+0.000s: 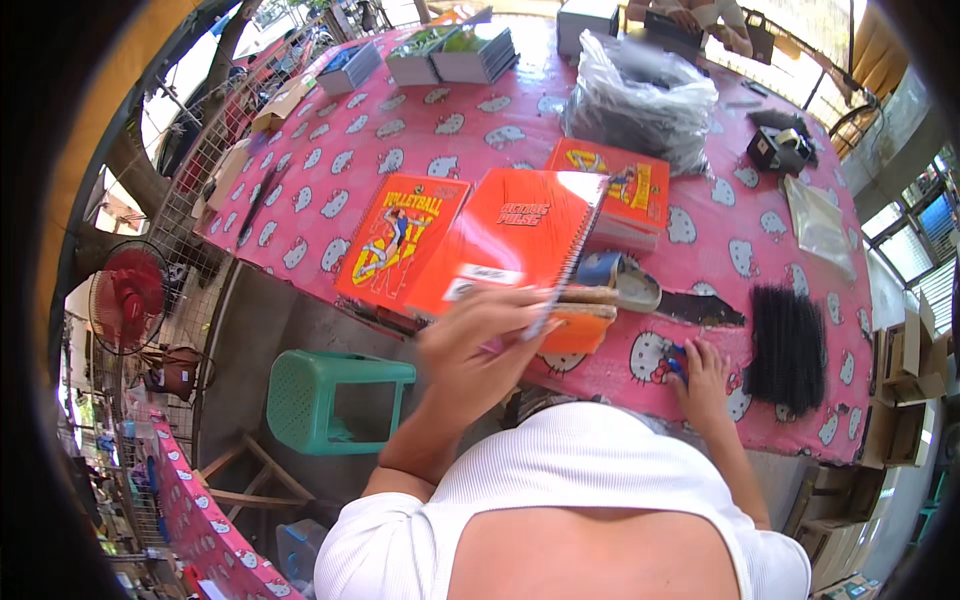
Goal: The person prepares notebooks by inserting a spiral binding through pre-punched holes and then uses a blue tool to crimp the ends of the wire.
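An orange-red spiral notebook (530, 225) is tilted up over the table, and my left hand (475, 345) grips its near edge by the coil. Blur softens the fingers. My right hand (705, 380) rests on the tabletop, its fingers closed around a small blue-handled tool (678, 363) whose working end is mostly hidden. Just right of that hand lies a bundle of black spiral coils (787, 350). To the left of the raised notebook is a red notebook with a sports picture (400, 240). Beneath and behind it, more notebooks are stacked (640, 190).
A pink patterned cloth covers the table (450, 150). Behind the stack stands a clear plastic bag (640, 105) of dark material. Book stacks (455, 60) line the far side, where another person's hands (735, 38) show. A green stool (335, 400) stands at the left.
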Motion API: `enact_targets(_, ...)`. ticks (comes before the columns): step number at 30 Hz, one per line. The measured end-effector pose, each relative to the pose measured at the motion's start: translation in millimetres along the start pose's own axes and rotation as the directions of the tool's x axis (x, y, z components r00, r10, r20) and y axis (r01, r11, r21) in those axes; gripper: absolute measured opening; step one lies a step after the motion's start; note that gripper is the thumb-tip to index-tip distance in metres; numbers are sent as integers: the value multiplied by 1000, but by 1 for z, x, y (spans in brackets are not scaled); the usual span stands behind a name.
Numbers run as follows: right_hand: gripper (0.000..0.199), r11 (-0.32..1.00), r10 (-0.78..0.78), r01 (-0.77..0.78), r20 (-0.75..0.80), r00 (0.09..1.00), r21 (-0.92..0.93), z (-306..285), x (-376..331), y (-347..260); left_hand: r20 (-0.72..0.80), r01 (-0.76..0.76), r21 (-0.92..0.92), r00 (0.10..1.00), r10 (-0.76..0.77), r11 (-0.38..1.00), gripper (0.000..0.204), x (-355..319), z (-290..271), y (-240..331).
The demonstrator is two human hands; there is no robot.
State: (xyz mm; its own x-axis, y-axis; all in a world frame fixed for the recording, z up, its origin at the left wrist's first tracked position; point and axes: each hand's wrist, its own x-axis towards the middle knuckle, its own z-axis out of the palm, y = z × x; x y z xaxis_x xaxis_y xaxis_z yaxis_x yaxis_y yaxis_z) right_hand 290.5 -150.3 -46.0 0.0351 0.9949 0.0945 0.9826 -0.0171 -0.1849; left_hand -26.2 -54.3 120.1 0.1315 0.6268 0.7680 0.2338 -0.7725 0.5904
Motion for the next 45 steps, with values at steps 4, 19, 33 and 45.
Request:
enact_targets(4,47,681,198,-263,173,965,683,-42,16,-25,108,348,37,930,-350,937,22,-64,43,-43)
enact_targets(19,45,684,-230,215,-74,970,697,-82,58,-107,-5,244,96,970,-244,965,22,-59,50,-38)
enact_targets(33,32,-212,-448,-665,533,718,716,-65,61,-98,70,19,186,997,-33,982,20,-53,44,-41)
enact_targets(45,60,724,-247,486,-473,846,490,-86,89,-115,167,-27,270,986,-19,962,21,-26,38,-32)
